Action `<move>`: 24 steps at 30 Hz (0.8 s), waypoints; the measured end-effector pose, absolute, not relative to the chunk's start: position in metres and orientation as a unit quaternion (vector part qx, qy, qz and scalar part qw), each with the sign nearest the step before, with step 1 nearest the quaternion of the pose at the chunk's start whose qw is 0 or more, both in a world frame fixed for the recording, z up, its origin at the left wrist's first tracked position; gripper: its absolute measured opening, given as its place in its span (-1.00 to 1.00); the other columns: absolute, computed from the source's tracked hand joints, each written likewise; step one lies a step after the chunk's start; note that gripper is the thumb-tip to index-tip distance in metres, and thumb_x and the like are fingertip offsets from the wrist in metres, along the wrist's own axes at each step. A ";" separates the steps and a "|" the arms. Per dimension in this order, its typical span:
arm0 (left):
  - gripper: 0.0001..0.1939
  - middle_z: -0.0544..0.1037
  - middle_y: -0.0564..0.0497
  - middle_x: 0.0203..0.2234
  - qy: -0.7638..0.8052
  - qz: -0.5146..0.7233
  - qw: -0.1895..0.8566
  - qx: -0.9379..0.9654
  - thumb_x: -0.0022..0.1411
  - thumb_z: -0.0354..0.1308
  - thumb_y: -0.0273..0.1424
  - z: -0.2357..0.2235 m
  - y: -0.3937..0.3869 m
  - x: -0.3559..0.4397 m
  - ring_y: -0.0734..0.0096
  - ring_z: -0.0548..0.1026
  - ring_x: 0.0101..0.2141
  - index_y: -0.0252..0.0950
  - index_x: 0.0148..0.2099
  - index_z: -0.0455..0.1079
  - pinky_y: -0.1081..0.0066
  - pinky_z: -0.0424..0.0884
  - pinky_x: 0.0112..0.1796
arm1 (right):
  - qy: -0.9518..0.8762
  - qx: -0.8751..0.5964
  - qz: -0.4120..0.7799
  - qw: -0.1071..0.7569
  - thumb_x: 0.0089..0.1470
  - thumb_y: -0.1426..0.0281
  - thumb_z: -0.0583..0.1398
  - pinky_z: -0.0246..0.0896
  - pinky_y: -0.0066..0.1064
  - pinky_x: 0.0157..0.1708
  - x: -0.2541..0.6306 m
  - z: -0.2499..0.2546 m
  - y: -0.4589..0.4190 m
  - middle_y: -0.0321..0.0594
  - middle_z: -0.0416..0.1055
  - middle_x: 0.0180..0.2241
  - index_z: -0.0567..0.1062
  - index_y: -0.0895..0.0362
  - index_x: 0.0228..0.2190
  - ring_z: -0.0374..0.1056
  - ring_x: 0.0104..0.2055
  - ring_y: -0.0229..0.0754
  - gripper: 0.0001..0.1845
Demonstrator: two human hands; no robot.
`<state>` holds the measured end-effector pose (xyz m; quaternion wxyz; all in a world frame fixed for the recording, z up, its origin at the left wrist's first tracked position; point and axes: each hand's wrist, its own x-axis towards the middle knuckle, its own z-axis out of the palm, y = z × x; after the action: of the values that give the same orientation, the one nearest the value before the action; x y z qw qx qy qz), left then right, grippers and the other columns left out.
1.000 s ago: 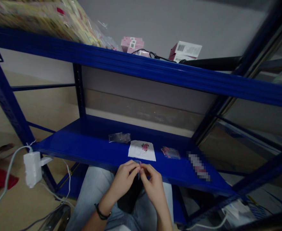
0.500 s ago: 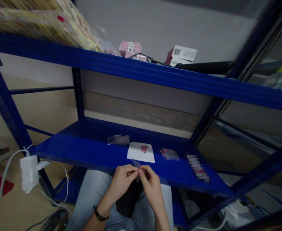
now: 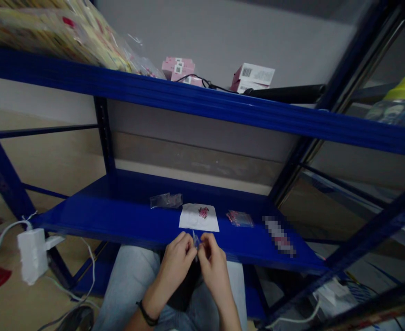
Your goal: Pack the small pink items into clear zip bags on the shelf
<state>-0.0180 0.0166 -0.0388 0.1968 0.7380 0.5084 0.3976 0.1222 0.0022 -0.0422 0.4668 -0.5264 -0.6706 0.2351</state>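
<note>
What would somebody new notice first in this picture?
The bright blue metal shelving stands out most, filling the view. At bottom centre, the left hand and right hand hold a small clear piece just in front of the lower shelf, near a white paper sheet with a pink cluster on it. At upper left, a large patterned wrapped package sits on the shelf above.
</note>
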 end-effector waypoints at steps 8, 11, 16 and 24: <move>-0.81 0.44 0.06 -0.52 0.530 0.260 0.176 0.788 0.21 -0.01 -0.47 -0.017 0.012 -0.032 0.33 0.42 -0.42 -0.24 -0.48 0.24 0.39 0.11 -0.39 | -0.784 -0.521 0.188 0.280 0.11 0.55 0.07 0.07 -0.46 -0.30 0.126 -0.015 -0.010 -0.24 0.35 -0.41 0.48 0.11 -0.48 0.30 -0.28 -0.20 -0.76; -0.80 0.44 0.06 -0.53 0.518 0.251 0.183 0.797 0.21 0.01 -0.46 -0.005 0.005 -0.031 0.33 0.41 -0.43 -0.24 -0.48 0.29 0.38 0.15 -0.37 | -0.777 -0.547 0.176 0.257 0.10 0.49 0.14 0.07 -0.45 -0.28 0.122 -0.006 -0.017 -0.23 0.36 -0.35 0.51 0.09 -0.41 0.31 -0.24 -0.17 -0.85; -0.78 0.51 -0.03 -0.09 0.403 0.332 0.300 0.799 0.27 0.13 -0.34 -0.011 -0.002 -0.039 0.27 0.44 -0.07 -0.20 -0.03 0.42 0.36 0.30 -0.06 | -0.767 -0.583 0.177 0.202 0.05 0.45 0.20 0.04 -0.43 -0.27 0.130 0.011 -0.021 -0.24 0.38 -0.32 0.56 0.07 -0.29 0.32 -0.24 -0.18 -0.84; -0.21 0.42 -0.06 0.10 0.355 0.356 0.417 0.757 -0.03 0.44 -0.26 -0.058 -0.006 -0.049 0.09 0.36 0.10 -0.09 0.25 0.27 0.19 0.24 0.14 | -0.810 -0.512 0.258 0.122 -0.03 0.29 0.32 0.02 -0.45 -0.31 0.143 0.025 -0.011 -0.29 0.44 -0.38 0.63 0.02 -0.32 0.31 -0.26 -0.19 -0.83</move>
<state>-0.0494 -0.0061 -0.0585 0.4172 0.7571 0.3549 0.3560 0.1429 -0.0106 0.0247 0.1221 -0.5124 -0.8099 0.2582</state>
